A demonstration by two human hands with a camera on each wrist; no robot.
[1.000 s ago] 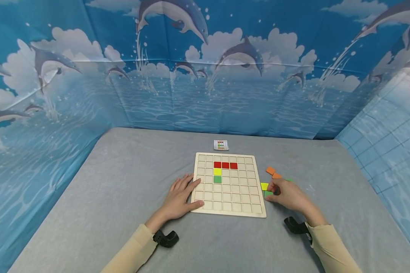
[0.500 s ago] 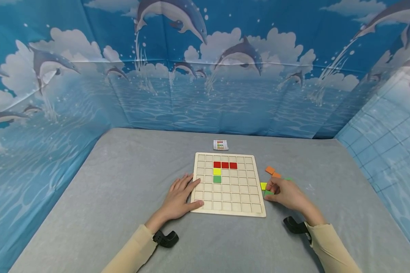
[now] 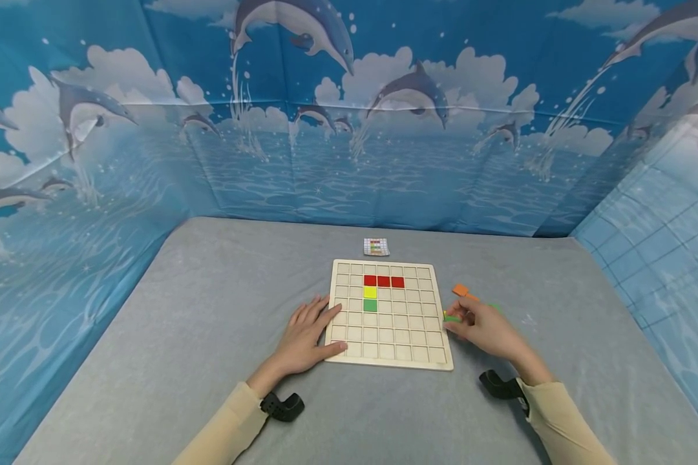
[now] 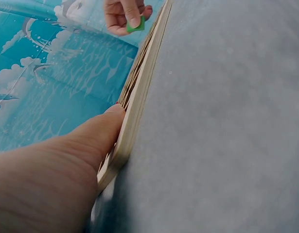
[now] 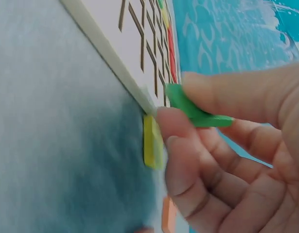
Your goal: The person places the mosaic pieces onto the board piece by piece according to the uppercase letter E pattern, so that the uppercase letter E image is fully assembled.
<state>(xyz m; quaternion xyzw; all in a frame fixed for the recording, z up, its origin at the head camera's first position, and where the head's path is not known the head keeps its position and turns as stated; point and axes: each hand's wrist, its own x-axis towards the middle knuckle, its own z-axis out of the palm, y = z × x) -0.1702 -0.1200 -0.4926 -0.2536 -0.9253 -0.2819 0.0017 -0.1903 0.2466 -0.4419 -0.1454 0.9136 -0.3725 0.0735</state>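
Observation:
A wooden grid board (image 3: 407,329) lies on the grey cloth with three red tiles (image 3: 384,281), a yellow tile (image 3: 370,292) and a green tile (image 3: 370,305) in its cells. My left hand (image 3: 302,339) rests spread on the board's left edge, its thumb over the near corner. Beside the right edge, my right hand (image 3: 485,329) pinches another green tile (image 5: 185,104) between thumb and fingertips, tilted and lifted off the cloth. Below those fingers, a loose yellow tile (image 5: 151,141) lies against the board's edge, mostly hidden in the head view.
Orange tiles (image 3: 460,290) lie right of the board, one partly behind the right hand. Another green tile (image 3: 495,307) peeks out past the knuckles. A small printed pattern card (image 3: 375,247) lies beyond the board's far edge. A dolphin-print curtain (image 3: 349,174) hangs behind the table.
My right hand has picked up the green tile from the cloth and moved slightly left and away from me, toward the board's edge. My left hand has stayed in place.

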